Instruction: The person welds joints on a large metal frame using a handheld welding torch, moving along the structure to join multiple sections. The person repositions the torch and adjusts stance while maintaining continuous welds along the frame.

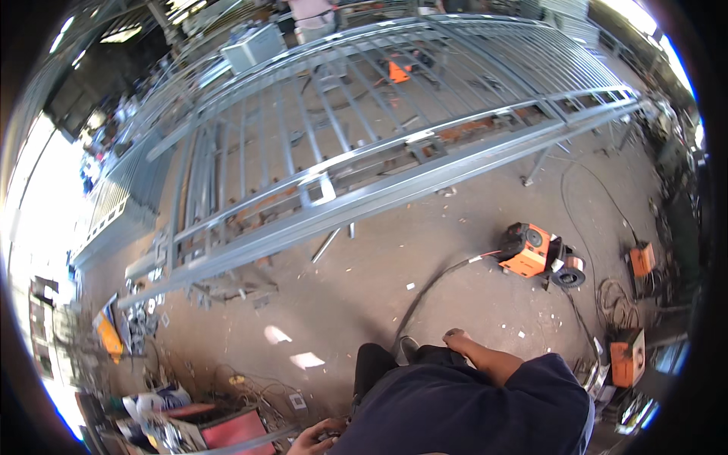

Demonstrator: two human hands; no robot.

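My left hand (317,437) is low at the lower edge, beside my dark shirt, with its fingers curled around something small and dark that I cannot make out. In front of my body, my right hand (456,338) hangs near my legs and shoe; its fingers are too small and blurred to read. A dark cable (426,295) runs along the floor from near my feet to an orange and black wheeled machine (528,250). Beyond them stretches a large metal frame (356,199) of long rails and parallel bars, raised off the floor on supports. Neither hand touches it.
At right stand an orange box-shaped machine (628,359) and a smaller orange unit (643,259) with coiled cables. A red box (236,433) and loose wires lie lower left. Stacked metal panels (121,201) stand far left. A person (311,17) stands behind the frame.
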